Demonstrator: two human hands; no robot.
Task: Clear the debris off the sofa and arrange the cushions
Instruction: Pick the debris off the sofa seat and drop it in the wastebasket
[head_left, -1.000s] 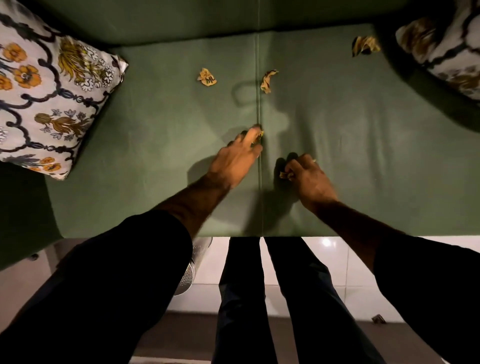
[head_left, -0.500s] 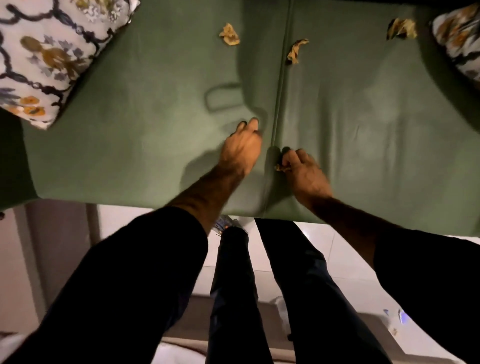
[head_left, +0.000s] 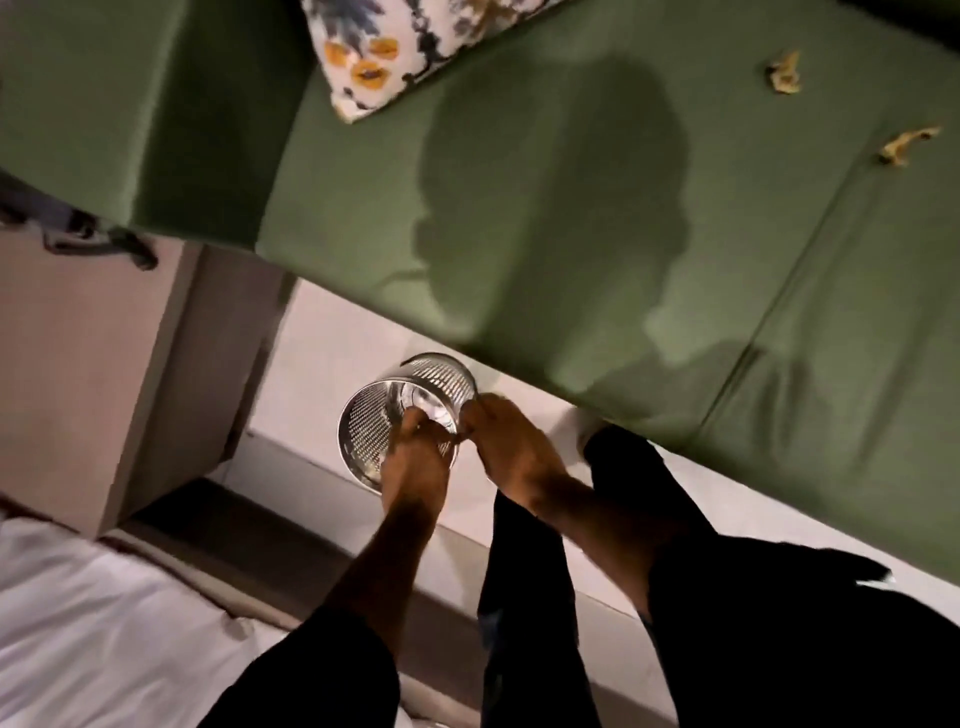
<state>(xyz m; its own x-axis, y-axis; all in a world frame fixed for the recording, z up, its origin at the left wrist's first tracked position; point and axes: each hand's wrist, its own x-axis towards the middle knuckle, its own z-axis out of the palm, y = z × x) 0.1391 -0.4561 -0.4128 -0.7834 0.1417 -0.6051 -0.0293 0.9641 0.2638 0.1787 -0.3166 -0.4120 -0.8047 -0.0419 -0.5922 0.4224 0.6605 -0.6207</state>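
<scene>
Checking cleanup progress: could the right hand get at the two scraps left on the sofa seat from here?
Probably yes: the right hand is at the bin, and bare sofa seat lies before the scraps.

You see a matt green cloth sofa (head_left: 597, 218), smooth weave, a printed floral cloth cushion (head_left: 395, 47), crumpled dry paper-like scraps (head_left: 784, 78), a shiny perforated metal bin (head_left: 369, 415), glossy pale floor tiles (head_left: 332, 332), soft white bedding (head_left: 104, 634).
</scene>
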